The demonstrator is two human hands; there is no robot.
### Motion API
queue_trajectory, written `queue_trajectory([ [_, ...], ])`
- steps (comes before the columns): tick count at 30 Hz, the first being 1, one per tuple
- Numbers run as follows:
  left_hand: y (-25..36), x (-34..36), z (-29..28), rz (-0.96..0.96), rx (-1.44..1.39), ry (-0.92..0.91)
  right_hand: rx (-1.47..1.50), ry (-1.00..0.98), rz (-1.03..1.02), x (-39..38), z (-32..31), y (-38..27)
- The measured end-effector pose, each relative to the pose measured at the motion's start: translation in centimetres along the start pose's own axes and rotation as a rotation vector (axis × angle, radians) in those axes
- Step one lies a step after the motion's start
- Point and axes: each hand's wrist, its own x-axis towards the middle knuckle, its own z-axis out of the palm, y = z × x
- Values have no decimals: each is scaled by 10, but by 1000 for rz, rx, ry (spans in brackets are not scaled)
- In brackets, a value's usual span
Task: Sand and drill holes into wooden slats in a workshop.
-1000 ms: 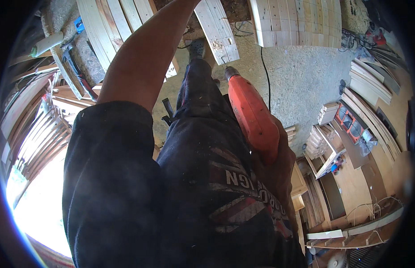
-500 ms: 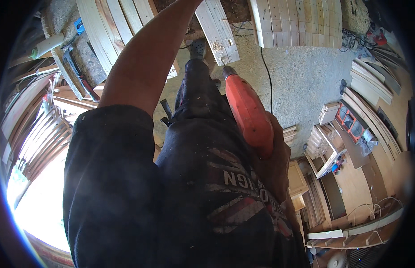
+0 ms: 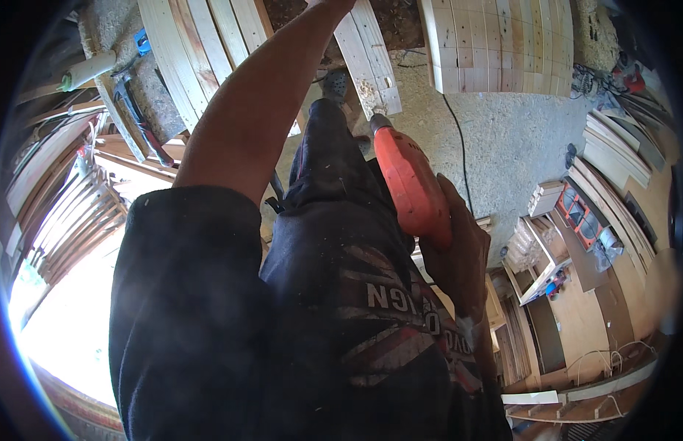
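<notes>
My right hand point(image 3: 463, 253) is wrapped round the rear of an orange-red power drill point(image 3: 406, 176), close to my right side. The drill's dark chuck points away from me, at the near end of a pale wooden plank point(image 3: 365, 51). Wood shavings lie on the plank around that end. My left arm stretches far forward, and only a sliver of my left hand point(image 3: 331, 4) shows at the top edge, by the plank. Its fingers are cut off from view.
Pale boards point(image 3: 202, 51) lie side by side at the far left, with a hammer point(image 3: 143, 121) beside them. A block of stacked wood pieces point(image 3: 499, 51) stands at the far right. A black cable point(image 3: 459, 136) crosses the concrete floor point(image 3: 503, 140). Wooden shelving point(image 3: 540, 264) lines the right.
The view has shifted slightly, so the surroundings sit lower and mostly further right. The drill remains at the plank's end, and more of my right hand shows behind it.
</notes>
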Motion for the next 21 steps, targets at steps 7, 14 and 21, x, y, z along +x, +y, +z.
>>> queue_trajectory([
  [7, -3, 2, 8, -9, 33, 42, -86, -72, -90, 12, -7, 7],
  [14, 2, -2, -3, -7, -16, 62, -117, -81, -170, 23, -10, 14],
  [21, 5, -1, -1, -39, -9, 33, -113, -49, -164, 28, -5, 16],
])
